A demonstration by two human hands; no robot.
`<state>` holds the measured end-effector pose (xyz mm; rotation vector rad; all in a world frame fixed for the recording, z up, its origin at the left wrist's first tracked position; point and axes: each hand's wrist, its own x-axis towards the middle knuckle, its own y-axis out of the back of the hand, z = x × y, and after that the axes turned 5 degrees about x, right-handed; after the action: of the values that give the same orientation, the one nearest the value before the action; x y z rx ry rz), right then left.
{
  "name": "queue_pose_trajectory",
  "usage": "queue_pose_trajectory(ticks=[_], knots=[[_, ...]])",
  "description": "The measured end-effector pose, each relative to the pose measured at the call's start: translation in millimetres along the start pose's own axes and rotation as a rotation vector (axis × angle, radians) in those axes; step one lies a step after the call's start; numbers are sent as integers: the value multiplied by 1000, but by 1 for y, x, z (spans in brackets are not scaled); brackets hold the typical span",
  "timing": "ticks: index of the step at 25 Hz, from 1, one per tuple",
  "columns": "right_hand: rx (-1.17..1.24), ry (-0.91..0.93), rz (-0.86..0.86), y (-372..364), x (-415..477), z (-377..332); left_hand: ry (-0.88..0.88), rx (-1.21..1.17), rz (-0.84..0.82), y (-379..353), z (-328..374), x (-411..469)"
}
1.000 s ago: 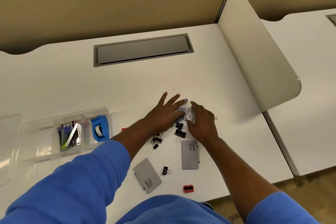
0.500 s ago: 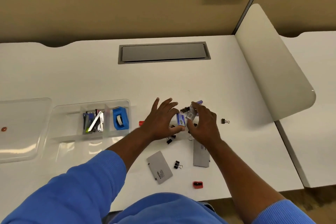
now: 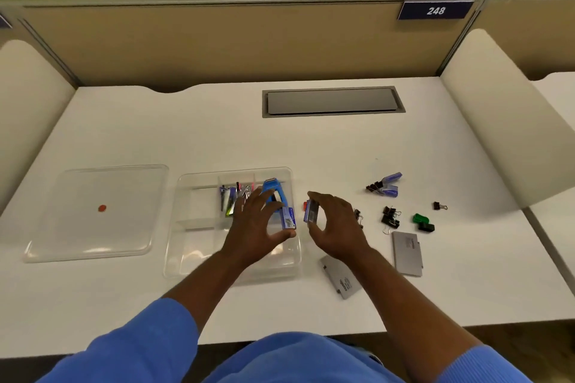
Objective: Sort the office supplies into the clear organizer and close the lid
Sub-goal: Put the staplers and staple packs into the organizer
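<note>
The scene was evenly and brightly lit, apparently from overhead. Soft shadows fell under both forearms and beside the right divider panel (image 3: pixel 510 121) toward four o'clock. Pale glare streaked the clear organizer (image 3: pixel 186 246) and its lid (image 3: pixel 93 246) at eight o'clock. Wide-angle distortion bowed the desk (image 3: pixel 217 140) edges. Small clips at three o'clock looked slightly soft, perhaps from motion blur.

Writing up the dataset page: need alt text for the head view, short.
Each hand holds a small blue box: the left hand over the clear organizer, the right hand just beside it. The lid lies apart to the left; binder clips and two grey cases remain loose on the white desk.
</note>
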<state>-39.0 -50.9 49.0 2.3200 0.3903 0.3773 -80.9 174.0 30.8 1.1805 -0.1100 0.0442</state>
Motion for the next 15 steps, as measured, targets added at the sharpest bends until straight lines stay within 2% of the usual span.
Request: queue_pose_trajectory(ticks=[3, 11, 15], knots=[[-20, 20, -38, -22, -8, -24, -29, -5, 31, 5, -25, -23], [-109, -64, -130, -58, -35, -54, -40, 70, -110, 2, -46, -43], [-144, -94, -90, -60, -39, -59, -87, 92, -155, 8, -49, -37]])
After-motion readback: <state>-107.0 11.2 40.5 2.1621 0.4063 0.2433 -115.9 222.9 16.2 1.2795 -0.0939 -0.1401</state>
